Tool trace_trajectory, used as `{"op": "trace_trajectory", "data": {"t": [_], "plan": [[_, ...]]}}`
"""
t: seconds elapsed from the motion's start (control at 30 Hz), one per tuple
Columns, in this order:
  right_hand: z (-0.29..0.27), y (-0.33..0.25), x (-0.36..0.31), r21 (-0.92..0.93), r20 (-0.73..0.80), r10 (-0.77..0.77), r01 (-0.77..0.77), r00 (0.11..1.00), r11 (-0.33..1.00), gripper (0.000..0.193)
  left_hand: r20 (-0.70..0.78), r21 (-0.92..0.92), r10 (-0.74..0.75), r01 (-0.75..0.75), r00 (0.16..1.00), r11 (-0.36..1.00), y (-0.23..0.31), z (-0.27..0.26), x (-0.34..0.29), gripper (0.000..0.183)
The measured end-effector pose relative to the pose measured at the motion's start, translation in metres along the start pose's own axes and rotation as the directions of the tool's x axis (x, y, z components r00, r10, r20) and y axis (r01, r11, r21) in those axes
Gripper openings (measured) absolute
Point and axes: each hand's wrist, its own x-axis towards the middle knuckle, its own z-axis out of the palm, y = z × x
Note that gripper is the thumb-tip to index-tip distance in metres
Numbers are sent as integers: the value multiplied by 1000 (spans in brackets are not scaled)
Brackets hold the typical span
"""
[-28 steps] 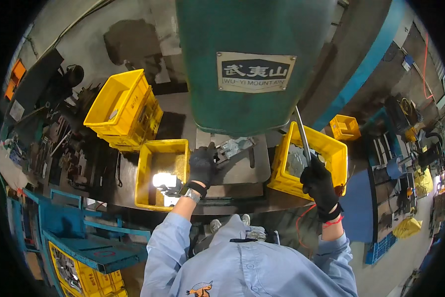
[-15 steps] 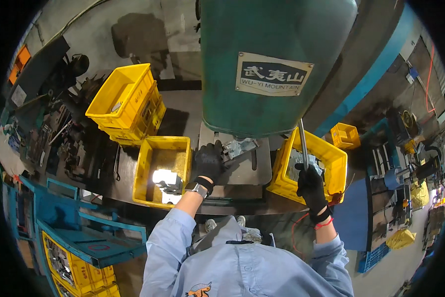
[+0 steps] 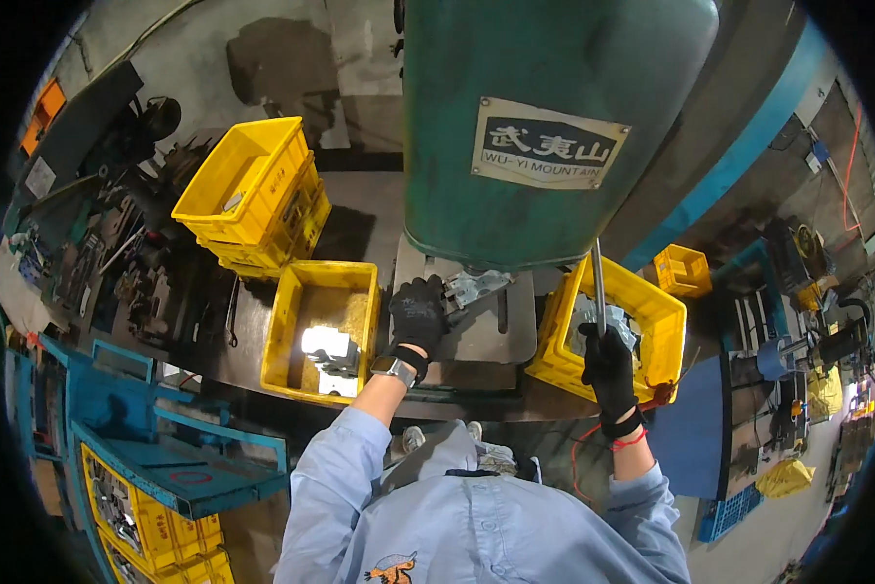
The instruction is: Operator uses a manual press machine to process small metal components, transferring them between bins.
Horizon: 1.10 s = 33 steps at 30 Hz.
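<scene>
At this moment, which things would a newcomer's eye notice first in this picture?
A big green machine head dominates the upper middle, carrying a pale nameplate. Below it, the gloved left hand is beside a shiny metal part, while at right the gloved right hand grips a metal lever. Bright yellow bins stand on either side.

In front of me runs a dark workbench (image 3: 247,316). Directly on it, to my left, stand a stack of yellow crates (image 3: 290,209) and, nearer, an open yellow bin (image 3: 330,279). A grey plate (image 3: 498,341) sits mid-bench.
</scene>
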Motion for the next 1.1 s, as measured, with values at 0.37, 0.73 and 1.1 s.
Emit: {"op": "trace_trajectory", "data": {"t": [0.37,0.73,1.1], "plan": [[-25,-30,-22,52,157,-139,132,978,990,46,-19,-146,45,-48,999,988,-3,-14,-7,70],[83,46,-58,276,726,-133,-109,675,955,45,52,-816,-344,239,937,527,-8,-25,-8,64],[169,23,-50,349,851,-114,-390,513,852,34,32,-928,-421,184,907,325,-6,-44,-8,46]]}}
